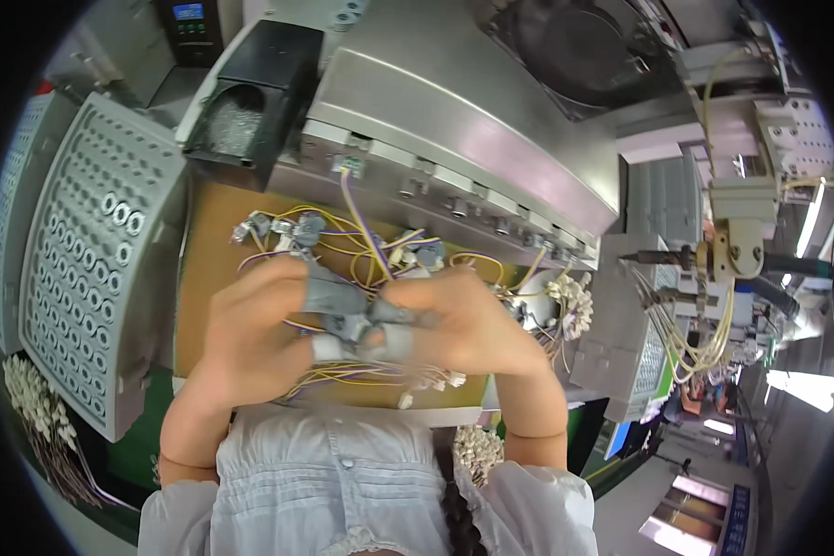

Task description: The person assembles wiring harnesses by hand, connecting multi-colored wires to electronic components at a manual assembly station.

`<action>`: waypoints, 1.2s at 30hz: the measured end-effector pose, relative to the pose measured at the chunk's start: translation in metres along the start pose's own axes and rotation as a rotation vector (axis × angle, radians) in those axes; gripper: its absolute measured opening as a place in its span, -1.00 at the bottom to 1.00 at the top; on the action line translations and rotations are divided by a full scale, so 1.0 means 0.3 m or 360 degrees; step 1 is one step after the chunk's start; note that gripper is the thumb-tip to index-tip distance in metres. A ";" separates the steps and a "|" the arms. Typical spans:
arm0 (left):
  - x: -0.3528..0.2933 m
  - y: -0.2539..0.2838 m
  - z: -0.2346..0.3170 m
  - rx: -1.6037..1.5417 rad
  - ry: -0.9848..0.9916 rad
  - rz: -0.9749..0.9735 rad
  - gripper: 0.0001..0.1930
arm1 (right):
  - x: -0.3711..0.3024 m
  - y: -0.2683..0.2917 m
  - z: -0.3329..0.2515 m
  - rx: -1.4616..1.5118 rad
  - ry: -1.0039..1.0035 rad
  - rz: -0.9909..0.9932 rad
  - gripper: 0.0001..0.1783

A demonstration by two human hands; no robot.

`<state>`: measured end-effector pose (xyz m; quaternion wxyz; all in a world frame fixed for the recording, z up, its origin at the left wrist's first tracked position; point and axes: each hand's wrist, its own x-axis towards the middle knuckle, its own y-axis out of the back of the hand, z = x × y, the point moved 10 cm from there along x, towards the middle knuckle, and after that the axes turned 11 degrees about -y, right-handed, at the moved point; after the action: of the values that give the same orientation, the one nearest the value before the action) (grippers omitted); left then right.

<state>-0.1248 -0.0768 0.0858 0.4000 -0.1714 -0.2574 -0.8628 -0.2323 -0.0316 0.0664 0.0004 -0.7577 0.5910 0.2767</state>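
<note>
My left hand [255, 334] and my right hand [463, 320] meet over a brown board [215, 246], fingers closed and blurred by motion. Grey covers wrap several fingertips. Between the fingertips is a small grey part [347, 325], mostly hidden; its exact kind is unclear. A purple and yellow wire [361, 215] runs from a socket on the metal fixture [347, 162] down to my right hand. Beyond my hands lie small silver-grey wired parts [301, 232] in a tangle of yellow and purple leads. More yellow wires [343, 372] with white connectors [435, 380] lie below my fingers.
A large metal housing [463, 120] stands behind the board, with a black container [250, 102] to its left. Grey trays of ring-shaped parts [93, 269] stand at left. Bundled white connectors [570, 306] lie at right, near a soldering iron [663, 257] on a stand.
</note>
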 end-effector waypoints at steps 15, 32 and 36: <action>0.073 -0.054 -0.033 -0.0298 -0.0410 -0.0301 -0.72 | 0.044 -0.033 0.117 0.0732 -0.0137 -0.0042 -0.64; -0.151 0.026 -0.108 0.0461 0.0034 -0.0302 -0.80 | 0.073 0.029 0.224 0.1609 -0.0193 0.0989 -0.54; -0.065 0.016 -0.005 0.0267 -0.0160 -0.0179 -0.81 | 0.103 0.068 0.178 0.1579 -0.0021 0.1065 -0.52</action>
<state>-0.1092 -0.0686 0.0762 0.3503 -0.1657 -0.3576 -0.8497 -0.2682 -0.0479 0.0149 0.2707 -0.4380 0.8562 -0.0425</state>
